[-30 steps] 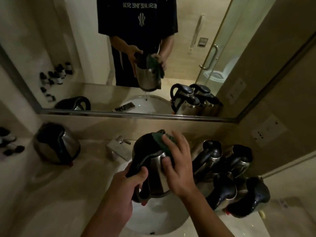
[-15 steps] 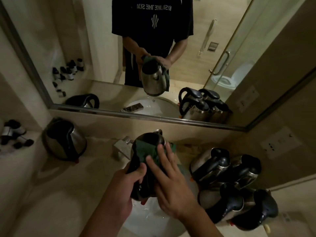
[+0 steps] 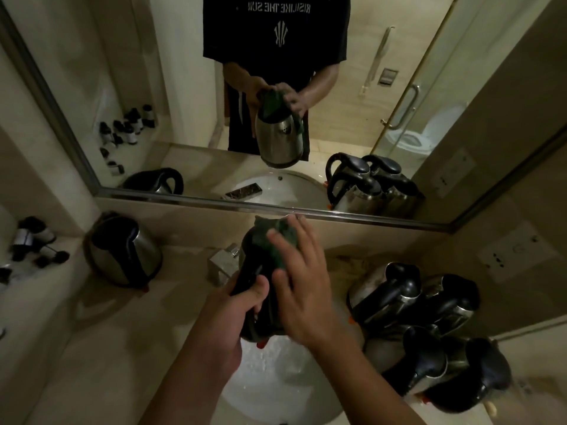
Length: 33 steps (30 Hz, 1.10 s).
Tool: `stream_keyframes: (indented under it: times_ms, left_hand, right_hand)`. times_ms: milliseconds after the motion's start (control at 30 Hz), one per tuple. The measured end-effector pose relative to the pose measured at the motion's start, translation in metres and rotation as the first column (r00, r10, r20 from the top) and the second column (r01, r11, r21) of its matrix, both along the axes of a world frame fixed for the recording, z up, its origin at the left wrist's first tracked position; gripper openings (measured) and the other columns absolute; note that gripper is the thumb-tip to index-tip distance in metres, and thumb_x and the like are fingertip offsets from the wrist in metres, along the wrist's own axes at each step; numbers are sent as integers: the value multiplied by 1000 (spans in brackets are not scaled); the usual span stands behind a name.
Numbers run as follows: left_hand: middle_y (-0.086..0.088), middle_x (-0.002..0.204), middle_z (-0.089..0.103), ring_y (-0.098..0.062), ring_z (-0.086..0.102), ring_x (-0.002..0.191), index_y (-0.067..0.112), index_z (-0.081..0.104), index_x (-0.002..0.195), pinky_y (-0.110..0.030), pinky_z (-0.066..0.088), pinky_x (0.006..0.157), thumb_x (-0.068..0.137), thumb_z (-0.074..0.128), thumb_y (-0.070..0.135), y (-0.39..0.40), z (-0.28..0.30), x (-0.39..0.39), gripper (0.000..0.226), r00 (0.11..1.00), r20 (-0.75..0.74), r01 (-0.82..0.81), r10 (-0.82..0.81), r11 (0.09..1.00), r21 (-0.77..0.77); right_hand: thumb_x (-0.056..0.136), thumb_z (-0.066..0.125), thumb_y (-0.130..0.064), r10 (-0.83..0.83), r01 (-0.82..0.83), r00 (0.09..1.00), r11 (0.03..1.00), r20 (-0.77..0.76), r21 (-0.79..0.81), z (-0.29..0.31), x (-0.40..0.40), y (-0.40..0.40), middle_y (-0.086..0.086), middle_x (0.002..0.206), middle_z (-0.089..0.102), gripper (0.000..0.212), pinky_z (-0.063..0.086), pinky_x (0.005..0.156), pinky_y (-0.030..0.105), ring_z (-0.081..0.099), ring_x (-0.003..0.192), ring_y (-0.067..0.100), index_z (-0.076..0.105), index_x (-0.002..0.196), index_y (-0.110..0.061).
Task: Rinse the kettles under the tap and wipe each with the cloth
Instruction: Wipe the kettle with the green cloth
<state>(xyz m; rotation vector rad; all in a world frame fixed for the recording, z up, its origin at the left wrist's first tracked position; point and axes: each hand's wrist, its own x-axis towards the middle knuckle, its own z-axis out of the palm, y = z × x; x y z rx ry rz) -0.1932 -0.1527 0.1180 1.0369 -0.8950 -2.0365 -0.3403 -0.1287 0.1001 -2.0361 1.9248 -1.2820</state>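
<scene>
Both hands busy: left hand (image 3: 228, 314) clenched on the black handle of the stainless-steel kettle (image 3: 260, 283) above the white basin (image 3: 276, 378), right hand (image 3: 302, 286) pressing the green cloth (image 3: 276, 237) against it; wet handle could slip, dropping it.
</scene>
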Motion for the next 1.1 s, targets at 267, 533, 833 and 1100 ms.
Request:
stream_keyframes:
  times_ms: [267, 533, 833, 1100]
  left_hand:
    - [-5, 54, 45, -22, 52, 51, 20, 60, 48, -43, 41, 63, 74, 74, 40, 6, -7, 3, 35, 995, 98, 27, -27, 1000, -1]
    - [-7, 65, 53, -23, 60, 65, 6, 60, 78, -41, 48, 75, 85, 60, 30, 3, 0, 0, 26, 985, -172, 30, 3, 982, 184]
    - [-9, 64, 50, -22, 55, 64, 11, 55, 53, -31, 53, 60, 86, 58, 37, -1, 13, 10, 41, 998, -24, 56, -55, 998, 33]
    - [-4, 58, 54, -22, 52, 58, 9, 76, 68, -41, 45, 61, 68, 80, 6, 0, 18, 26, 5, 994, 63, 93, -86, 988, -121]
  right_hand:
    - [109, 37, -27, -174, 108, 780, 984, 602, 145, 3, -17, -22, -13, 119, 71, 35, 51, 96, 35, 65, 113, 8, 65, 130, -32]
    - [106, 37, -41, -53, 54, 944, 999, -326, -6, -31, 8, 14, 13, 172, 24, 57, 18, 128, 54, 17, 161, 37, 33, 161, -29]
    - [108, 32, -53, -168, 178, 940, 984, 297, -6, -66, 0, 30, -10, 170, 29, 55, 37, 122, 38, 36, 155, 25, 32, 161, -37]
    - [107, 43, -26, -294, -241, 458, 867, 839, 436, -5, -63, -19, 17, 106, 74, 34, 55, 96, 41, 68, 102, 27, 71, 106, -8]
